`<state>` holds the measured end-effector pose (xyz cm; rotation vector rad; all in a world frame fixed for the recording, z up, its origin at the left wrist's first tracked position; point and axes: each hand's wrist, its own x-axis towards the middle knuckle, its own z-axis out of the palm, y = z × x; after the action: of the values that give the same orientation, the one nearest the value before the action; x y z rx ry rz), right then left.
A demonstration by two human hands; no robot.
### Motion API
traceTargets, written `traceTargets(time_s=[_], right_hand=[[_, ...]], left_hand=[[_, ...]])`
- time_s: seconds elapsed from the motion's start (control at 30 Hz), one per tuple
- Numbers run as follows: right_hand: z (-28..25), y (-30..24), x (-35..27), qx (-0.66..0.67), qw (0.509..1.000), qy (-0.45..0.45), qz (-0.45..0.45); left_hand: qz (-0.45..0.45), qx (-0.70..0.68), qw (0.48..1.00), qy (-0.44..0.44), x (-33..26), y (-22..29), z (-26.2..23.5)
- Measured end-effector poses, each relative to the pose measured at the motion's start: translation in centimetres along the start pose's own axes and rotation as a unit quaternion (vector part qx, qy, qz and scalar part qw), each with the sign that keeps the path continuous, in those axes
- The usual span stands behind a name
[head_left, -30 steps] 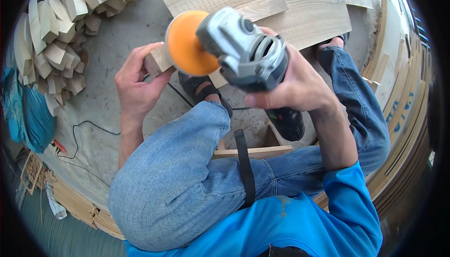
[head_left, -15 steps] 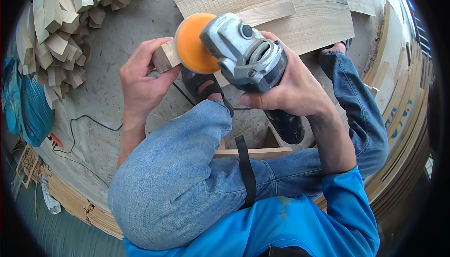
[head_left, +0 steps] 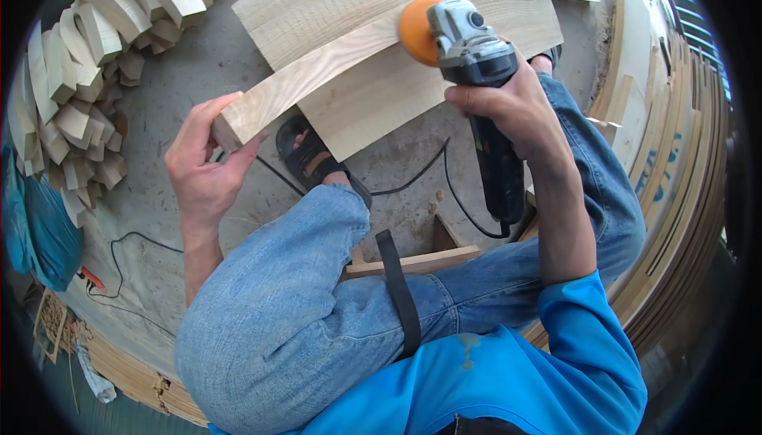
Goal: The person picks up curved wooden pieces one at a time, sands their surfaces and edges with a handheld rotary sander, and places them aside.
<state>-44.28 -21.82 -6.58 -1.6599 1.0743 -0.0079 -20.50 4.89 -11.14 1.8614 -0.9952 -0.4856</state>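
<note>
Bare floor [head_left: 198,70] beside offcut pile [head_left: 79,86] (left)

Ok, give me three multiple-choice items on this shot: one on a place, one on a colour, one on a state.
1. Where does the sanding disc sit?
A. on the far end of the curved wooden strip
B. on the concrete floor
C. on the person's knee

2. What colour is the disc?
A. green
B. orange
C. white

3. How is the near end of the strip held?
A. it lies free on the floor
B. it is clamped in a vice
C. the left hand grips it

Answers:
1 A: the disc of the grinder, held in the right hand, meets the strip's far end.
2 B: the disc shows plainly orange.
3 C: thumb and fingers close around the strip's cut end.
</note>
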Motion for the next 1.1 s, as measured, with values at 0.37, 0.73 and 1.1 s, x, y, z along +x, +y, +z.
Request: traceTargets(time_s=[0.37, 0.73, 1.1], right_hand=[[-1.0, -0.1, 0.5, 0.072, 0.994, -0.083, 0.0], [6.8, -2.4, -1.1, 0.206, 0.929, -0.274, -0.141], [6.0, -2.3, -1.0, 0.171, 0.954, -0.229, -0.089]], left_hand=[[-0.046, -0.012, 0.999, -0.003, -0.3, -0.3, -0.1], [-0.033, -0.015, 0.999, 0.014, -0.3, -0.1, 0.1], [-0.03, 0.006, 0.999, -0.015, -0.2, 0.6, 0.0]])
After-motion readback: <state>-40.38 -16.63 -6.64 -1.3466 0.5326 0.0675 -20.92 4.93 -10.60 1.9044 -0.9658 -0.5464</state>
